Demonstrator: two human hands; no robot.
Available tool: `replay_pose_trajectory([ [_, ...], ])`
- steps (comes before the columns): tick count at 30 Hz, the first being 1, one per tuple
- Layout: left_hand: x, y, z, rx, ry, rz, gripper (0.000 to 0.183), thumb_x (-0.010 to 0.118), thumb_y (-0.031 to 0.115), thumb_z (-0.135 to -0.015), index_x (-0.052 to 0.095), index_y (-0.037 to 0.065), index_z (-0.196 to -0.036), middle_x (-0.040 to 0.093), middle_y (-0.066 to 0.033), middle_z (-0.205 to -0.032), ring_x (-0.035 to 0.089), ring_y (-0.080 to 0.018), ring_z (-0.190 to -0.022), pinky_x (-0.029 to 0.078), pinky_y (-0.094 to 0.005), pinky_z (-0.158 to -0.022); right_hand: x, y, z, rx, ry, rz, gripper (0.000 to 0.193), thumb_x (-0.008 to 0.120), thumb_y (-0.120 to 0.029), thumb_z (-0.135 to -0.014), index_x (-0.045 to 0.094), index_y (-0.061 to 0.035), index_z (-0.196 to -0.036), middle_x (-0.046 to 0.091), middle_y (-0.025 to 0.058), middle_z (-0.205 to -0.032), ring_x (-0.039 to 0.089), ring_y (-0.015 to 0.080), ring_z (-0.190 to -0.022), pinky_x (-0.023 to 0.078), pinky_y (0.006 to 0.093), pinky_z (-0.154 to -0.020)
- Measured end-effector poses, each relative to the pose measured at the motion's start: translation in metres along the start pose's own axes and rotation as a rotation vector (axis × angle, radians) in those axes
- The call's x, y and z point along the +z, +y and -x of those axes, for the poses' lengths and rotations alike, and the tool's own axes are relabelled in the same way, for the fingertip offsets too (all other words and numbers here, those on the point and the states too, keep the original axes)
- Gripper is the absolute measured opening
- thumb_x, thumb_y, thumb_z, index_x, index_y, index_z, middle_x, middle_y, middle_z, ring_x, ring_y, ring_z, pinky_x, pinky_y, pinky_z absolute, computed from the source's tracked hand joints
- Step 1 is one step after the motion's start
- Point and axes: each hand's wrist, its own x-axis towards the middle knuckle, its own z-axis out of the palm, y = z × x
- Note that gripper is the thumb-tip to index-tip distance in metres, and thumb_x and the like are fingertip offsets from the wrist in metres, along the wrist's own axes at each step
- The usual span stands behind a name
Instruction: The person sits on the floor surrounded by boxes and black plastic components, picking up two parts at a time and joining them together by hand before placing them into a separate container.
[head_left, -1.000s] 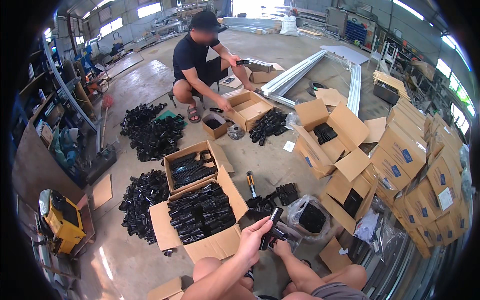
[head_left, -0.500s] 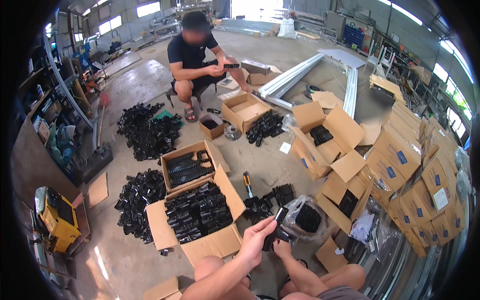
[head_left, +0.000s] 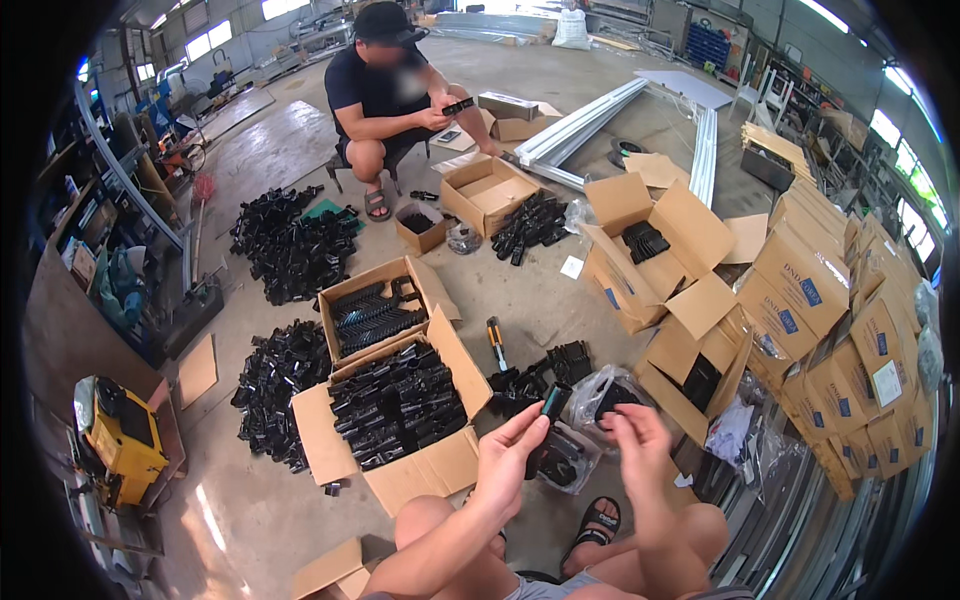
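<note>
My left hand (head_left: 506, 462) grips a black plastic bracket (head_left: 554, 401) between thumb and fingers, its long end pointing up. To the right, my right hand (head_left: 642, 440) is raised with thumb and fingertips pinched together; whatever they hold is too small to make out. Below and beyond that hand lie clear plastic bags, one (head_left: 608, 376) with small black pieces and a nearer one (head_left: 570, 462) with dark parts. Loose black brackets (head_left: 570, 362) lie on the floor just past the left hand. An open cardboard box (head_left: 322, 450) packed with rows of black brackets stands to the left.
Across from me a seated person (head_left: 385, 100) holds a similar black part. Black bracket piles (head_left: 285, 390) lie left of a second filled box (head_left: 440, 290). An orange-handled tool (head_left: 496, 343) rests mid-floor. Open cartons (head_left: 690, 235) and stacked cartons (head_left: 785, 300) stand right.
My right hand has moved from under the bracket up and right, near the plastic bags. The left hand keeps the bracket, slightly lower and further left. The other person's part is now tilted.
</note>
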Motion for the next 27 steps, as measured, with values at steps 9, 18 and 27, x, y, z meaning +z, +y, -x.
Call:
replay_pose_trajectory([
  [9,0.018,0.0,0.003,0.237,-0.029,-0.135,0.033,0.065,0.011,-0.094,0.064,0.003,-0.126,0.069,-0.0001,-0.106,0.058,-0.0038,-0.083,0.044,-0.0176,-0.067,0.013,-0.089,-0.009,-0.199,-0.201,-0.012,0.017,0.059,0.004,-0.091,0.056,0.0013,-0.108,0.07,0.0116,-0.096,0.067,0.0143,-0.088,0.053,0.0249,-0.076],
  [18,0.028,0.007,0.0,0.415,0.09,-0.253,0.036,0.065,0.007,-0.093,0.061,-0.003,-0.128,0.067,-0.0071,-0.114,0.059,-0.0077,-0.1,0.047,-0.0214,-0.087,0.021,-0.068,-0.003,-0.097,-0.123,0.168,0.013,0.07,-0.001,-0.087,0.069,0.0045,-0.099,0.072,0.0083,-0.093,0.064,0.0087,-0.084,0.05,0.0229,-0.076],
  [27,0.047,-0.021,-0.019,0.519,0.077,-0.284,0.035,0.067,0.002,-0.091,0.062,-0.003,-0.125,0.068,-0.0083,-0.114,0.06,-0.009,-0.1,0.049,-0.0236,-0.088,0.022,-0.036,-0.017,0.069,-0.137,-0.063,0.019,0.074,-0.005,-0.084,0.071,0.0021,-0.102,0.071,0.0089,-0.094,0.066,0.0119,-0.088,0.052,0.0247,-0.078],
])
